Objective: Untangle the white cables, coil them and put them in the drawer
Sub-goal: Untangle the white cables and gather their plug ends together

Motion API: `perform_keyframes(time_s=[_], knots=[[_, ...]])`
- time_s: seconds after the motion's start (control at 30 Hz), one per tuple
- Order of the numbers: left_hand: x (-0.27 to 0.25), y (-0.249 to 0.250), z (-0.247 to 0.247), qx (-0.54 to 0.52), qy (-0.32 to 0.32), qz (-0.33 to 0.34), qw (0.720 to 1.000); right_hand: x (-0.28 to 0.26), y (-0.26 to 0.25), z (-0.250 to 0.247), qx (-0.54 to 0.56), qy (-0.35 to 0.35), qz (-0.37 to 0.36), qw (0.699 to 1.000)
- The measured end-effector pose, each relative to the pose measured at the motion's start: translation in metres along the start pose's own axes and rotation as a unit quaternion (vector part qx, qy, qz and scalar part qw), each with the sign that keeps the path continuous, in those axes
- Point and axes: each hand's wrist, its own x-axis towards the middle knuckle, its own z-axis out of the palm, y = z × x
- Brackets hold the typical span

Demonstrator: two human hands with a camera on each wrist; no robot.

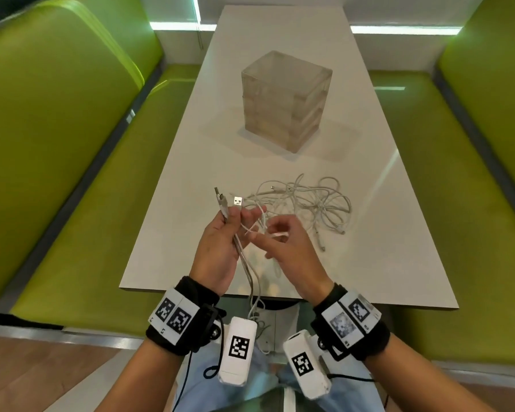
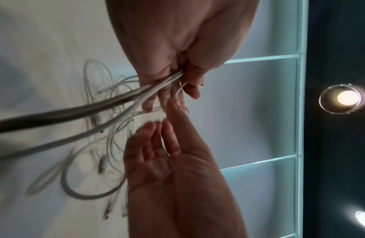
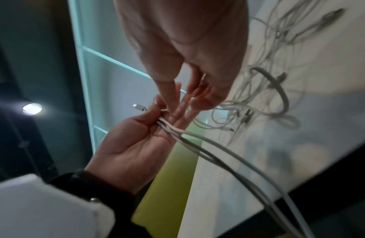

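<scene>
A tangle of white cables (image 1: 306,200) lies on the white table (image 1: 191,173), in front of a translucent drawer unit (image 1: 286,96) whose drawers look shut. My left hand (image 1: 235,215) hovers over the table's near end. It grips several cable ends (image 2: 157,87) between thumb and fingers, USB plugs (image 1: 238,200) pointing up. Their free lengths (image 1: 252,289) hang past the table edge. My right hand (image 1: 268,236) is just right of it, fingertips (image 3: 167,96) meeting the left fingers and pinching a thin white cable (image 1: 278,234) that leads back into the tangle.
Green padded benches (image 1: 72,173) run along both sides of the table. The near table edge (image 1: 280,295) is right under my wrists. Loose plug ends (image 1: 321,246) trail from the tangle toward the right front. The drawer unit stands mid-table beyond the cables.
</scene>
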Motion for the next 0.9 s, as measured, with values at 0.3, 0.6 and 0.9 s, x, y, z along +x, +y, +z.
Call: perform_keyframes(time_s=[0.3,0.6,0.9], knots=[[0.001,0.021,-0.012,-0.086,0.001,0.035,0.996,0.038,0.003,-0.018,-0.337,-0.082,-0.295,0.890],[0.007,0.045,-0.025,-0.119,-0.014,0.111,0.987,0.087,0.003,-0.037,-0.514,-0.050,-0.302,0.801],[0.014,0.034,-0.022,0.061,0.070,0.117,0.989,0.099,-0.033,-0.027,-0.352,-0.031,-0.220,0.909]])
